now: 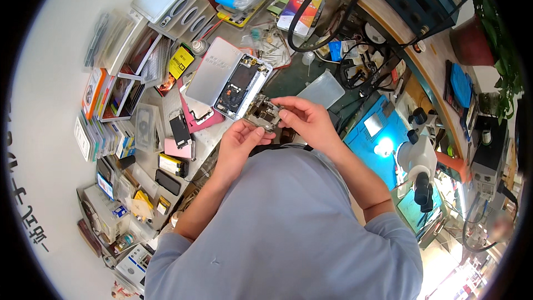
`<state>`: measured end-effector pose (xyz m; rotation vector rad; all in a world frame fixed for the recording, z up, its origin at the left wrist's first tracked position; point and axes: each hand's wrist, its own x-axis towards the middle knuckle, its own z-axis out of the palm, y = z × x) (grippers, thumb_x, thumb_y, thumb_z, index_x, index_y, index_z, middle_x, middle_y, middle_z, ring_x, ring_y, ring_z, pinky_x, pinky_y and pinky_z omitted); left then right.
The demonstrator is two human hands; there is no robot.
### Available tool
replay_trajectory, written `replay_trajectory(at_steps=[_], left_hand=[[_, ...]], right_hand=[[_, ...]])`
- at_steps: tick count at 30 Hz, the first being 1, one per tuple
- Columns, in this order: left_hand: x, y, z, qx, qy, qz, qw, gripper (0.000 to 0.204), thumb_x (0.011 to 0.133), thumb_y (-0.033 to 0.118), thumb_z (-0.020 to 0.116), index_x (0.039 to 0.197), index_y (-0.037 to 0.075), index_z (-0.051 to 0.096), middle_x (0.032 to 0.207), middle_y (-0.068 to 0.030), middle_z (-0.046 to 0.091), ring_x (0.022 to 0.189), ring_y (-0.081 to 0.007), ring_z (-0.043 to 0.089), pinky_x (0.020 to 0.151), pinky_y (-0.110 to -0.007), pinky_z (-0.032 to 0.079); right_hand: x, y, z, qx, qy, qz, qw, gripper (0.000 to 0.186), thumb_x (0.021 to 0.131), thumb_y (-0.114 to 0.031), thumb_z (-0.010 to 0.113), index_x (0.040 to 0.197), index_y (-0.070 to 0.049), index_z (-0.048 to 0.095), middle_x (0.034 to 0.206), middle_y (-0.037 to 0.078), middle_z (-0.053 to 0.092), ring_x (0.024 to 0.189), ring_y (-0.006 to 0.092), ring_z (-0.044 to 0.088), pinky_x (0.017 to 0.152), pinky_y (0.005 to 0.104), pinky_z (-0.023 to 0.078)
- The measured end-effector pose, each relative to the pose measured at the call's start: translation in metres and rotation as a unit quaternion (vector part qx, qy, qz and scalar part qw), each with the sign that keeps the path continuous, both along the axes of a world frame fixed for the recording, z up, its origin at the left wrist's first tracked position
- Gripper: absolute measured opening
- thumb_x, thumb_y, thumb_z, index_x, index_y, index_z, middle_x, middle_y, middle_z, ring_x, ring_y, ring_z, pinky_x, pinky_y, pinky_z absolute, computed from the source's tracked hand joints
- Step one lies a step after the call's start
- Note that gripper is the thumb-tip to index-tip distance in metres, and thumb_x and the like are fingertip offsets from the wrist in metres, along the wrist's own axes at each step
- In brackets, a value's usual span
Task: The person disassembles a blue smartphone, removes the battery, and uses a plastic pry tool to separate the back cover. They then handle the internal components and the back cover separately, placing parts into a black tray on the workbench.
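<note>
Near the bench's front edge, my hands hold up what looks like a grey-brown phone circuit board (263,113) with metallic parts and an uneven outline. My left hand (242,139) pinches its near side between thumb and fingers. At its right edge, my right hand (302,118) grips it with thumb and forefinger. Just beyond the board lies an opened phone body (242,86), its dark inside facing up and a light frame around it. The phone body rests against an open pale case (214,72). My fingers partly hide the board's edges.
At left are a pink pad (195,112), a black phone part (180,130) and stacked drawers (180,8). A clear tray (322,90) lies right of the phone body. Farther right, a microscope (419,161) stands by a lit blue mat (369,136). Black cables (355,0) arch overhead.
</note>
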<state>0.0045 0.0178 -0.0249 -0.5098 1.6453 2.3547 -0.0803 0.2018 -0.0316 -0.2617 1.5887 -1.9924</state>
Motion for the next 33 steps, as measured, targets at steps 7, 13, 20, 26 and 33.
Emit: replay_trajectory(at_steps=[7, 13, 20, 26, 33], left_hand=[[0.001, 0.004, 0.023, -0.058, 0.021, -0.031, 0.998, 0.021, 0.098, 0.011, 0.055, 0.112, -0.004, 0.059, 0.103, -0.0137, 0.069, 0.091, -0.0185, 0.068, 0.08, -0.029, 0.054], [0.004, 0.004, 0.03, -0.067, 0.044, -0.035, 0.996, 0.023, 0.1, 0.013, 0.052, 0.111, -0.004, 0.061, 0.105, -0.0124, 0.069, 0.091, -0.0171, 0.067, 0.081, -0.028, 0.053], [0.009, 0.004, 0.026, -0.056, 0.062, -0.038, 0.996, 0.027, 0.102, 0.017, 0.049, 0.114, -0.004, 0.061, 0.109, -0.0126, 0.068, 0.092, -0.0156, 0.066, 0.083, -0.028, 0.051], [0.013, 0.003, 0.026, -0.063, 0.079, -0.038, 0.994, 0.027, 0.102, 0.017, 0.048, 0.115, -0.003, 0.06, 0.11, -0.0111, 0.068, 0.092, -0.0142, 0.064, 0.083, -0.027, 0.05], [0.016, 0.003, 0.028, -0.082, 0.098, -0.037, 0.991, 0.028, 0.103, 0.019, 0.047, 0.117, -0.003, 0.059, 0.11, -0.0103, 0.067, 0.093, -0.0135, 0.063, 0.084, -0.027, 0.049]], right_hand=[[-0.011, -0.003, 0.02, 0.012, 0.028, -0.024, 0.999, 0.022, 0.091, -0.008, 0.065, 0.112, -0.001, 0.065, 0.092, 0.002, 0.068, 0.077, 0.007, 0.062, 0.071, 0.0231, 0.052], [-0.01, -0.004, 0.025, -0.004, 0.042, -0.038, 0.998, 0.019, 0.09, -0.008, 0.067, 0.108, -0.001, 0.065, 0.09, 0.002, 0.068, 0.077, 0.0063, 0.063, 0.069, 0.0222, 0.052], [-0.009, -0.007, 0.026, -0.004, 0.037, -0.04, 0.998, 0.02, 0.09, -0.007, 0.067, 0.109, -0.002, 0.065, 0.091, 0.003, 0.068, 0.079, 0.0065, 0.062, 0.071, 0.0231, 0.052], [-0.003, -0.007, 0.03, 0.006, 0.089, -0.019, 0.996, 0.029, 0.087, -0.006, 0.068, 0.115, -0.003, 0.062, 0.093, 0.002, 0.067, 0.081, 0.0068, 0.062, 0.073, 0.0225, 0.05], [0.001, -0.009, 0.034, -0.016, 0.082, -0.012, 0.996, 0.034, 0.087, -0.004, 0.068, 0.119, -0.003, 0.059, 0.093, 0.003, 0.065, 0.082, 0.0074, 0.062, 0.075, 0.0232, 0.05]])
